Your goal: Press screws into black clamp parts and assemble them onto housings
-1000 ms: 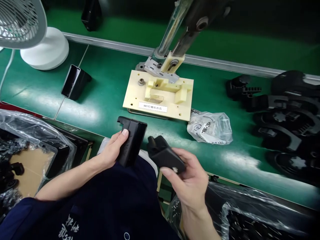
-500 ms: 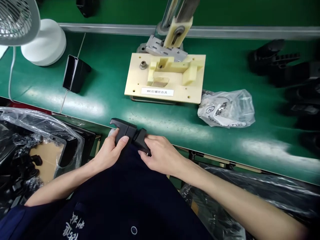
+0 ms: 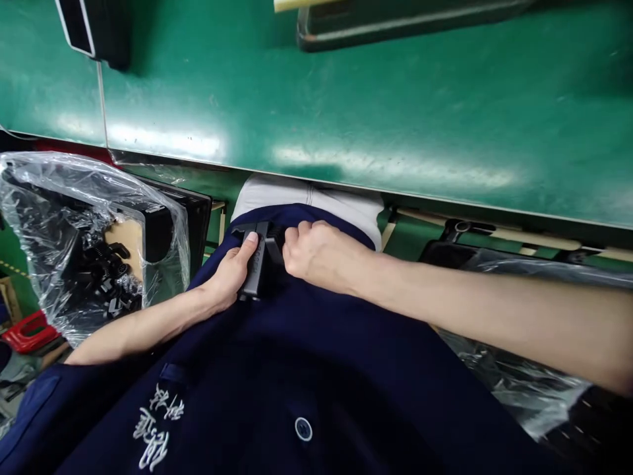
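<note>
Close against my dark blue shirt, my left hand (image 3: 232,270) grips a black plastic housing (image 3: 254,264), thumb lying along its face. My right hand (image 3: 311,254) is closed around a smaller black plastic part (image 3: 274,248), mostly covered by the fingers. The two black parts meet at the housing's right side; how deeply they fit together cannot be seen. Both hands are below the front edge of the green workbench (image 3: 346,119).
An open bin lined with clear plastic (image 3: 168,231) stands at the left, with several black parts (image 3: 106,270) inside. Another plastic-covered bin (image 3: 514,376) is at the right. On the bench are a black housing (image 3: 99,30) and the dark base frame (image 3: 405,26) of a fixture.
My right hand has brought the smaller part against the housing and turned, its forearm now stretching out to the right. The view has tilted down, so the fixture and fan have mostly left the picture.
</note>
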### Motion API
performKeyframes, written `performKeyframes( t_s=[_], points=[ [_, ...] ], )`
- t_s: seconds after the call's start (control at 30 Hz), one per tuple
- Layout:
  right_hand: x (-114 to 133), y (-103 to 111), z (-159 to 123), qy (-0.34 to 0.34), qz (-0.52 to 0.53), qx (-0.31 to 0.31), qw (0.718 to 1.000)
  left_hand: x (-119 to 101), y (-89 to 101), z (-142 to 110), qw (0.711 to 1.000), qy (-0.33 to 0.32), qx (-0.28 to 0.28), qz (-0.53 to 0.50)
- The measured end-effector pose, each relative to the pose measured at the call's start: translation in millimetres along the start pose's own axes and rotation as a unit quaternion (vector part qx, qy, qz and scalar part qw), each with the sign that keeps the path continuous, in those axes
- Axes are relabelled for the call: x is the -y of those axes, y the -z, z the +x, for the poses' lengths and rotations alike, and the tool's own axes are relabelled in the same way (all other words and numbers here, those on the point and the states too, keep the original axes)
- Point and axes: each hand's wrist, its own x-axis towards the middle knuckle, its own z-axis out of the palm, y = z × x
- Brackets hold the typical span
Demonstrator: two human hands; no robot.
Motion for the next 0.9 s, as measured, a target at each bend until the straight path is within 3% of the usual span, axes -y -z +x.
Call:
performKeyframes(
  t_s=[0.13,0.33,0.5,0.6,0.67,0.8,0.9],
  points=[
    [3.1,6.2,4.5,0.014,-0.041,0.002,0.999,-5.0,-2.6,-0.1,0.999,0.024,-0.019,-0.04],
    [3.9,23.2,8.8,0.058,-0.039,0.076,0.995,-15.9,1.3,2.7,0.995,0.081,0.033,-0.054],
    [-1.0,17.4,7.9,0.071,-0.014,0.078,0.994,-20.9,-0.1,3.7,0.994,0.103,0.029,-0.022],
    [-2.7,9.5,4.6,0.055,0.014,0.072,0.996,-13.8,-3.6,5.1,0.998,0.053,-0.009,0.014],
    [-2.7,5.7,1.6,0.025,0.069,0.065,0.995,-6.6,-3.8,7.0,0.998,-0.025,-0.033,0.056],
    [-0.2,-0.5,-4.5,-0.038,0.179,0.018,0.983,4.8,0.6,7.9,0.962,-0.229,-0.041,0.144],
    [4.1,-8.6,-7.5,-0.033,0.205,0.001,0.978,8.1,3.4,4.6,0.943,-0.282,-0.034,0.173]
  ],
)
